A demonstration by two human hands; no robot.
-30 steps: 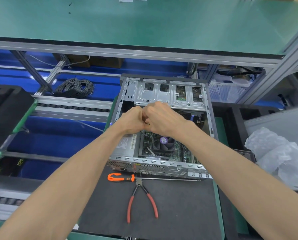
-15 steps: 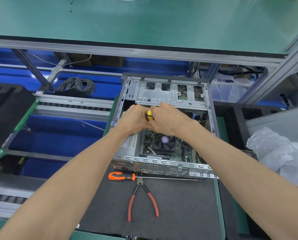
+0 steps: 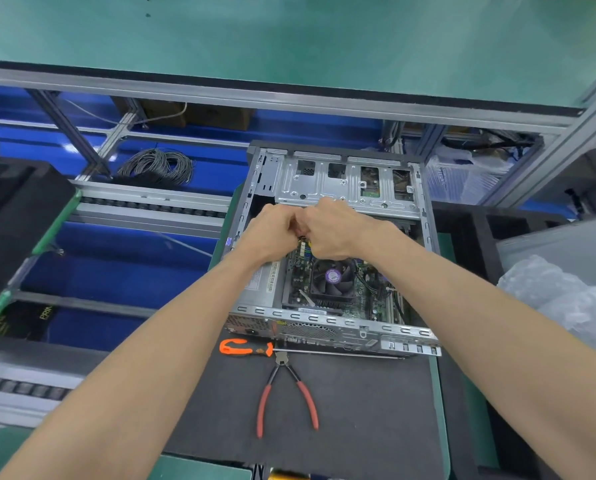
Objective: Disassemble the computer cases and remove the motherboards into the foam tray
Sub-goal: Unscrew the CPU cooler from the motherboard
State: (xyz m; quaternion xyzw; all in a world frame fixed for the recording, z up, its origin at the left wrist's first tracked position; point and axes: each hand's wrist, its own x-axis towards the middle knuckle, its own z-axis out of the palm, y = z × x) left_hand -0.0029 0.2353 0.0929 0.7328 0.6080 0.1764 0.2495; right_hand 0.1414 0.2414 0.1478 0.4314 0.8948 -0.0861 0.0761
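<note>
An open grey computer case (image 3: 327, 325) lies on a dark mat, its side panel off. Inside sits the green motherboard (image 3: 366, 299) with a black fan (image 3: 333, 278) bearing a purple label. My left hand (image 3: 272, 233) and my right hand (image 3: 334, 230) are pressed together over the board's upper left, just below the metal drive cage (image 3: 345, 181). Both have their fingers closed around something small between them; it is mostly hidden, so I cannot tell what it is. Black foam trays (image 3: 9, 209) stand at the far left and at the right (image 3: 469, 230).
An orange-handled screwdriver (image 3: 244, 348) and red-handled pliers (image 3: 286, 396) lie on the mat (image 3: 359, 410) in front of the case. A coil of grey cable (image 3: 158, 166) rests on the blue shelf. Crumpled clear plastic (image 3: 559, 303) sits at the right. A green shelf (image 3: 289, 39) overhangs.
Both hands stay clenched together over the same spot in the case. A yellow part seen between them half a second ago is now almost hidden. The view has shifted slightly.
</note>
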